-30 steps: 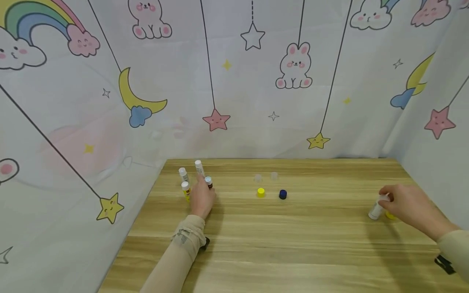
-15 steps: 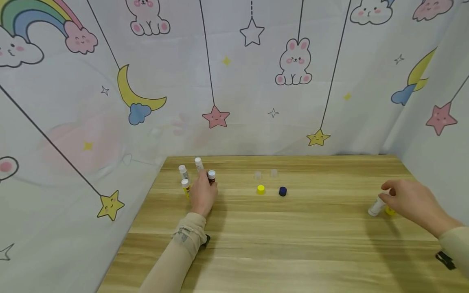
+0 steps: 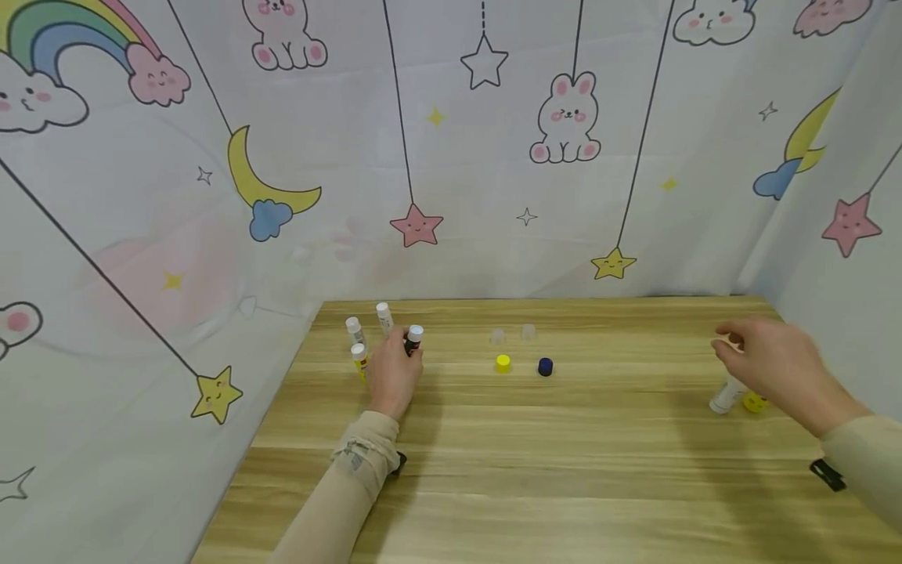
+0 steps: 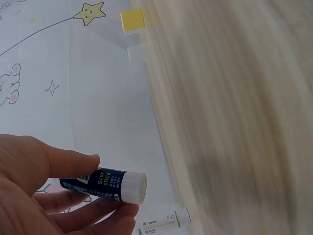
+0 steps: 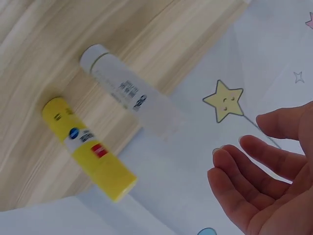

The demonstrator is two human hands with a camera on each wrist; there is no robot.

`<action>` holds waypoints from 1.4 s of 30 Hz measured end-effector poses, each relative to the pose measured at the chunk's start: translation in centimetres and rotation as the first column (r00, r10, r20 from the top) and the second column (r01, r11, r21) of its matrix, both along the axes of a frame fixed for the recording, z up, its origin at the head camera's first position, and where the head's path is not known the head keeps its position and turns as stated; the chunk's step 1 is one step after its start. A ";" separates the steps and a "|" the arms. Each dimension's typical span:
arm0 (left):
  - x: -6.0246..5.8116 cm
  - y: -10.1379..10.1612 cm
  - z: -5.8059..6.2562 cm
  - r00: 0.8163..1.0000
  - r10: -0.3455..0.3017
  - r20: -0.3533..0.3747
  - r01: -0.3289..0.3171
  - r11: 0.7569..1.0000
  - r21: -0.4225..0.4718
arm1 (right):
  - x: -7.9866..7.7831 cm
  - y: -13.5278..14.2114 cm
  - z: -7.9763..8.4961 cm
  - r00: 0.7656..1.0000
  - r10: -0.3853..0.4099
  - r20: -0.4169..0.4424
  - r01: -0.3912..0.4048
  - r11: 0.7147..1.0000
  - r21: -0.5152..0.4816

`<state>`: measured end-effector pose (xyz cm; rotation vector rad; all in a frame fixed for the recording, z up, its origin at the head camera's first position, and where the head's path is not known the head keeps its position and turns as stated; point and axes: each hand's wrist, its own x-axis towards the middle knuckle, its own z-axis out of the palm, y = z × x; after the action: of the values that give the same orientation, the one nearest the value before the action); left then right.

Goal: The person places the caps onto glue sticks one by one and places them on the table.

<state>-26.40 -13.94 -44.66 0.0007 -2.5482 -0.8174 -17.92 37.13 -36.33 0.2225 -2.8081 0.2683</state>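
My left hand point(image 3: 395, 372) grips a navy glue stick point(image 4: 107, 183) with a white top, thumb on one side and fingers beneath. Around that hand stand a yellow glue stick point(image 3: 360, 360) and two white glue sticks, one nearer the left edge point(image 3: 355, 330) and one behind point(image 3: 384, 316). My right hand point(image 3: 778, 368) hovers at the table's right side with thumb and fingers apart, holding nothing. Below it stand a white glue stick point(image 5: 122, 85) with a translucent cap and a yellow glue stick point(image 5: 88, 147); the hand partly covers the white one in the head view.
Loose caps sit mid-table: a yellow cap point(image 3: 503, 363), a dark blue cap point(image 3: 546, 366) and two clear caps, left point(image 3: 498, 336) and right point(image 3: 528, 332). A patterned curtain point(image 3: 465, 172) rises behind the wooden table point(image 3: 564, 470) and along its sides.
My right hand has let go of the white glue stick and moved up and slightly left. My left hand has shifted the navy glue stick a little to the right and up, tilting it.
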 end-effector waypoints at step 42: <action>2.0 1.1 0.3 0.994 -0.072 -0.087 0.059 0.987 -0.146 | -6.2 -14.3 -6.4 0.977 0.201 0.069 -0.190 0.971 -0.146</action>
<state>-24.39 -12.80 -44.40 -0.1636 -2.5253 -0.6411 -24.13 22.82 -42.72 0.4674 -2.8362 0.5275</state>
